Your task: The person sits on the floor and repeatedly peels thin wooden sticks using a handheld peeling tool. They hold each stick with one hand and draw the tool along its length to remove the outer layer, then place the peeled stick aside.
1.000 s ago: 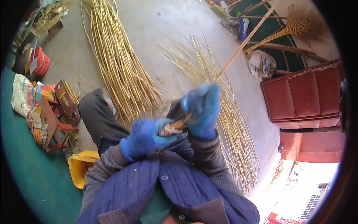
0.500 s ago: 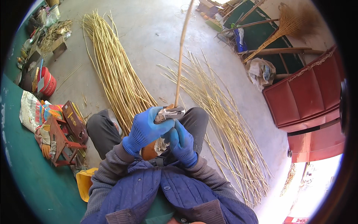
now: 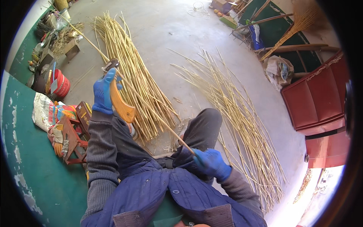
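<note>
Head view: the left hand [image 3: 103, 90], in a blue glove, is raised toward 10 o'clock and closed around the orange wooden handle [image 3: 120, 103] of a small tool whose metal head shows just above the fingers. The right hand [image 3: 210, 163], also blue-gloved, sits low at about 5 o'clock, curled shut on the near end of a long pale cane [image 3: 124, 84]. The cane runs from that fist up past the tool and on toward the 10 o'clock rim.

The step in hand looks like drawing the tool along the cane to strip or split it. The next move would call for a steady pull with the cane kept taut between the two hands.

Around them: a dense cane bundle [image 3: 130, 72] lies on the concrete floor at 11 o'clock, just behind the raised hand. A looser spread of canes [image 3: 242, 113] fans out at 3 o'clock. A red cabinet [image 3: 321, 94] stands well apart at the right, a red bucket [image 3: 60, 85] at 9 o'clock. The person's knees crowd the lower end.
</note>
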`<state>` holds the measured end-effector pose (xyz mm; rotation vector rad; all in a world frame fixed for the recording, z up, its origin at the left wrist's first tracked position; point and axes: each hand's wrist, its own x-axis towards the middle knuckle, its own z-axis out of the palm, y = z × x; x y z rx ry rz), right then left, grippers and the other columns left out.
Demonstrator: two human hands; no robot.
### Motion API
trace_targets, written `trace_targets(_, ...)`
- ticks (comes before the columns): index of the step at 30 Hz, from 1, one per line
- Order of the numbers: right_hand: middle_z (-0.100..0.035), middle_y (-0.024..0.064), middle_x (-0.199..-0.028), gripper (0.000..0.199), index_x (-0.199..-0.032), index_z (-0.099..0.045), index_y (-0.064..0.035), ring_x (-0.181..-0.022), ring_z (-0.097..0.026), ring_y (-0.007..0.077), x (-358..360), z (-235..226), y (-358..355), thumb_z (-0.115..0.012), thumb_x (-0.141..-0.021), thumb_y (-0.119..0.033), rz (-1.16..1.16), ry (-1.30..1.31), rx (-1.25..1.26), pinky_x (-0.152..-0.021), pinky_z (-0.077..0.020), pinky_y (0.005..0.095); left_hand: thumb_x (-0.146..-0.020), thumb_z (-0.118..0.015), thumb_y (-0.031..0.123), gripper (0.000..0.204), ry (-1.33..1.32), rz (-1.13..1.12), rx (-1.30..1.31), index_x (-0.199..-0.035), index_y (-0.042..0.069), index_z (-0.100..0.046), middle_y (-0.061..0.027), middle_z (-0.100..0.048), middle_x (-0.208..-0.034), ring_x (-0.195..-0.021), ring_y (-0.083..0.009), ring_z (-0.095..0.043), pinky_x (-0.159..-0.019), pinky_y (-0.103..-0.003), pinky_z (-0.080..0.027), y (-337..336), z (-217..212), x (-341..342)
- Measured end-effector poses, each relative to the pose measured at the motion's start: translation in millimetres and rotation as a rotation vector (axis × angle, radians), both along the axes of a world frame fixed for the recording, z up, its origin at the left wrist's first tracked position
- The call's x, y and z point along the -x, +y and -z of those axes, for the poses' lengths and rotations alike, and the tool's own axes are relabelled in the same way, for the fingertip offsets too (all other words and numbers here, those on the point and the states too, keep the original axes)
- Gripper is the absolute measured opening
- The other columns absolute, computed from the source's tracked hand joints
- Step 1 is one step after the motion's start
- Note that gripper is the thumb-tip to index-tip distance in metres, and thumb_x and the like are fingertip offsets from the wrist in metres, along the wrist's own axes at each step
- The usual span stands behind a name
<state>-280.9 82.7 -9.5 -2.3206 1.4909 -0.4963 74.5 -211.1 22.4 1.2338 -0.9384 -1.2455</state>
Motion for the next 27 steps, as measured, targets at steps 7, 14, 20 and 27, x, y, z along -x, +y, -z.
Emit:
trace_targets(7,-0.069,0.0132,-0.081,0.038,-0.131,-0.059,-0.0086,-0.071,-0.068,0.0339,59,-12,31,-0.064,-0.095,-0.020,0.050,-0.011,-0.356,-0.066,-0.0538,0.0435,-0.094,-0.075,0.039,0.050,0.012,0.037,0.049,-0.119,-0.003,-0.065,-0.0088,-0.066,-0.097,-0.086,-0.0182,-0.071,-0.060,-0.025,-0.058,-8,19,14)
trace_targets(14,-0.071,0.0156,-0.084,0.040,-0.137,-0.054,-0.0060,-0.077,-0.073,0.0267,-16,-8,-106,-0.059,-0.101,-0.022,0.074,-0.649,-0.550,-0.070,-0.0562,0.0364,-0.095,-0.074,0.033,0.047,0.088,0.216,-0.063,-0.122,-0.003,-0.063,-0.0087,-0.065,-0.100,-0.085,-0.0177,-0.070,-0.059,-0.026,-0.059,48,26,99)
trace_targets(20,-0.063,0.0140,-0.064,0.028,-0.122,-0.059,-0.0066,-0.058,-0.065,0.0349,-41,24,-117,-0.062,-0.097,-0.020,0.001,-0.251,0.087,-0.053,-0.0519,0.0439,-0.096,-0.072,0.034,0.046,0.002,0.168,-0.029,-0.120,-0.004,-0.065,-0.0134,-0.070,-0.097,-0.079,-0.0182,-0.072,-0.058,-0.028,-0.062,25,53,66)
trace_targets(27,-0.065,0.0154,-0.073,0.043,-0.133,-0.060,-0.0133,-0.062,-0.065,0.0352,51,12,14,-0.068,-0.091,-0.020,-0.118,-0.091,-0.285,-0.056,-0.0515,0.0454,-0.093,-0.074,0.040,0.051,-0.099,-0.176,-0.019,-0.117,-0.005,-0.067,-0.0114,-0.069,-0.099,-0.082,-0.0186,-0.071,-0.064,-0.027,-0.060,-38,46,-94)
